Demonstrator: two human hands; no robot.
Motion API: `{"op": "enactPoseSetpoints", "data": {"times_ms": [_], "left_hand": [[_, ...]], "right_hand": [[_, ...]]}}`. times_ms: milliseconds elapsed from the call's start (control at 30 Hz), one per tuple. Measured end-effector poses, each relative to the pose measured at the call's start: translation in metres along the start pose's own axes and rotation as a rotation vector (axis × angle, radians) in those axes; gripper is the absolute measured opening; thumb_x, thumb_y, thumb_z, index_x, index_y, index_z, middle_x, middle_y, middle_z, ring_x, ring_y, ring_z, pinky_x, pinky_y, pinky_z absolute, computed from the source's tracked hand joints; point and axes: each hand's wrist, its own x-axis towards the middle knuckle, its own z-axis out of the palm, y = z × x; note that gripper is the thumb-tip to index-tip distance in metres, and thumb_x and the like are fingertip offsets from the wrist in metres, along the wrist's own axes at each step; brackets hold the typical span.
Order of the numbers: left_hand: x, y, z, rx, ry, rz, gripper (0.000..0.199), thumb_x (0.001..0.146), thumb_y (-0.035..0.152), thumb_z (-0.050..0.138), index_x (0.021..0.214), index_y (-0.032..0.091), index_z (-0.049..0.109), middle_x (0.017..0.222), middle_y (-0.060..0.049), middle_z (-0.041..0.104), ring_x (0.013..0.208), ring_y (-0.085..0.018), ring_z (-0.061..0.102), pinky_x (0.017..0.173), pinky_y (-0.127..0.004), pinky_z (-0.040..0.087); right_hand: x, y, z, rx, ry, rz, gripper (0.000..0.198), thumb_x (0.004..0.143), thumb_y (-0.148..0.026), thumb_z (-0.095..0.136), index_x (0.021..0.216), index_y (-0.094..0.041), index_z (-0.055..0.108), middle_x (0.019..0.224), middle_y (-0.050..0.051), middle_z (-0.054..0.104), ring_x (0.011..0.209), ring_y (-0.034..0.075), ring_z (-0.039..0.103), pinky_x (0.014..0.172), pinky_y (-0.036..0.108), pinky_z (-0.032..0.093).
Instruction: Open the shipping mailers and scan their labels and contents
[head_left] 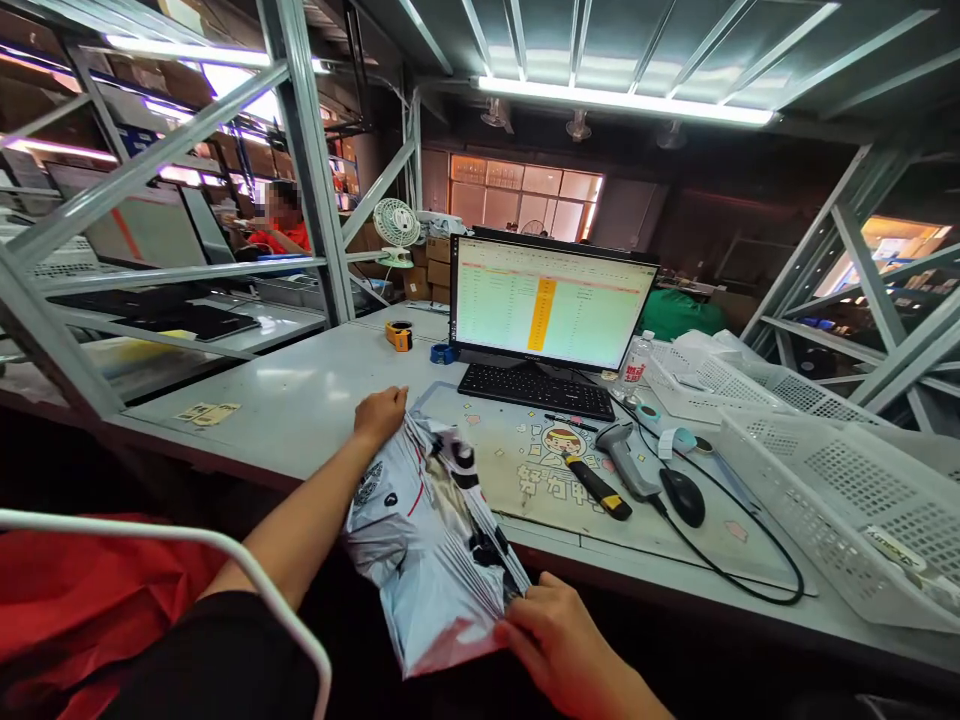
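Head cam: left hand (382, 415) and right hand (551, 630) each have a closed grip on the plastic bag (420, 560), lower centre of frame; pull evenly (that film's pretty wrinkly).

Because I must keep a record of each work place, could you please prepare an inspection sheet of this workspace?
Surface: white desk with a printed mat.
Job's things: white plastic bag, at the desk's front edge; its contents cannot be made out.
Clutter: yellow-and-black cutter, scanner and mouse lie close together; white basket at the right.
Hands: left hand grips the bag's far end, right hand its near end.
Cables: black cable loops over the desk's right part, beside the mouse.
Surroundings: metal frame, small fan behind the desk, a person in red at the far left.
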Motion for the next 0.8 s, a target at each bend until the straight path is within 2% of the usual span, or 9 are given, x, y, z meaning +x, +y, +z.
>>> {"op": "enactPoseSetpoints", "data": {"times_ms": [100, 200, 267, 333, 433, 533, 600, 667, 800], "left_hand": [[-0.012, 0.029, -0.008, -0.053, 0.029, 0.229, 0.036, 0.103, 0.048, 0.05, 0.085, 0.018, 0.058, 0.084, -0.008, 0.066, 0.093, -0.026, 0.063, 0.091, -0.04, 0.05], [-0.044, 0.065, -0.022, -0.11, 0.044, 0.488, 0.028, 0.105, 0.041, 0.049, 0.095, 0.02, 0.063, 0.106, -0.012, 0.07, 0.106, -0.026, 0.063, 0.1, -0.04, 0.047], [-0.076, 0.086, -0.026, -0.159, -0.133, 0.713, 0.025, 0.106, 0.037, 0.047, 0.099, 0.021, 0.065, 0.097, -0.008, 0.071, 0.093, -0.021, 0.066, 0.091, -0.034, 0.05], [-0.107, 0.1, -0.025, -0.129, -0.425, 0.791, 0.019, 0.104, 0.033, 0.051, 0.099, 0.022, 0.066, 0.088, -0.004, 0.07, 0.079, -0.018, 0.067, 0.079, -0.03, 0.051], [-0.126, 0.103, -0.019, 0.105, -0.578, 0.68, 0.016, 0.094, 0.031, 0.066, 0.105, 0.02, 0.068, 0.102, -0.008, 0.073, 0.097, -0.026, 0.07, 0.088, -0.036, 0.053], [-0.111, 0.091, -0.018, 0.301, -0.548, 0.494, 0.072, 0.076, 0.05, 0.086, 0.137, 0.018, 0.062, 0.142, -0.019, 0.061, 0.135, -0.044, 0.054, 0.113, -0.058, 0.042], [-0.094, 0.083, -0.018, 0.339, -0.647, 0.379, 0.114, 0.062, 0.066, 0.091, 0.156, 0.019, 0.048, 0.162, -0.024, 0.043, 0.149, -0.052, 0.038, 0.121, -0.067, 0.028], [-0.082, 0.079, -0.017, 0.343, -0.781, 0.292, 0.136, 0.054, 0.073, 0.091, 0.165, 0.018, 0.034, 0.17, -0.027, 0.027, 0.154, -0.056, 0.027, 0.123, -0.069, 0.024], [-0.074, 0.085, -0.012, 0.312, -0.9, 0.247, 0.135, 0.055, 0.068, 0.091, 0.166, 0.022, 0.031, 0.168, -0.026, 0.034, 0.151, -0.055, 0.034, 0.117, -0.068, 0.035]], "right_hand": [[0.002, 0.015, -0.006, 0.089, -0.001, 0.173, 0.037, 0.106, -0.037, 0.054, 0.073, -0.021, 0.06, 0.075, 0.002, 0.063, 0.071, 0.017, 0.056, 0.073, 0.03, 0.04], [0.01, 0.03, -0.009, 0.231, 0.066, 0.282, 0.028, 0.106, -0.039, 0.053, 0.099, -0.022, 0.075, 0.098, 0.007, 0.068, 0.094, 0.021, 0.064, 0.083, 0.031, 0.048], [0.021, 0.038, -0.004, 0.293, 0.112, 0.32, 0.029, 0.105, -0.037, 0.053, 0.115, -0.021, 0.075, 0.107, 0.009, 0.069, 0.102, 0.023, 0.066, 0.091, 0.035, 0.051], [0.034, 0.044, 0.006, 0.302, 0.161, 0.332, 0.033, 0.104, -0.035, 0.053, 0.125, -0.019, 0.072, 0.118, 0.012, 0.069, 0.112, 0.026, 0.065, 0.1, 0.039, 0.051], [0.055, 0.05, 0.025, 0.285, 0.229, 0.334, 0.042, 0.101, -0.032, 0.052, 0.137, -0.015, 0.066, 0.133, 0.016, 0.066, 0.126, 0.029, 0.061, 0.112, 0.046, 0.047], [0.074, 0.055, 0.038, 0.282, 0.252, 0.328, 0.045, 0.098, -0.03, 0.053, 0.138, -0.014, 0.065, 0.136, 0.017, 0.066, 0.129, 0.031, 0.06, 0.115, 0.049, 0.046], [0.085, 0.058, 0.041, 0.293, 0.254, 0.317, 0.045, 0.097, -0.03, 0.054, 0.137, -0.014, 0.066, 0.135, 0.016, 0.067, 0.128, 0.031, 0.061, 0.115, 0.049, 0.046], [0.094, 0.061, 0.042, 0.316, 0.251, 0.315, 0.046, 0.095, -0.031, 0.055, 0.136, -0.015, 0.067, 0.134, 0.016, 0.068, 0.127, 0.031, 0.063, 0.114, 0.049, 0.047], [0.113, 0.068, 0.044, 0.379, 0.261, 0.396, 0.051, 0.091, -0.034, 0.058, 0.138, -0.016, 0.064, 0.137, 0.016, 0.068, 0.127, 0.032, 0.064, 0.114, 0.05, 0.047]]}}
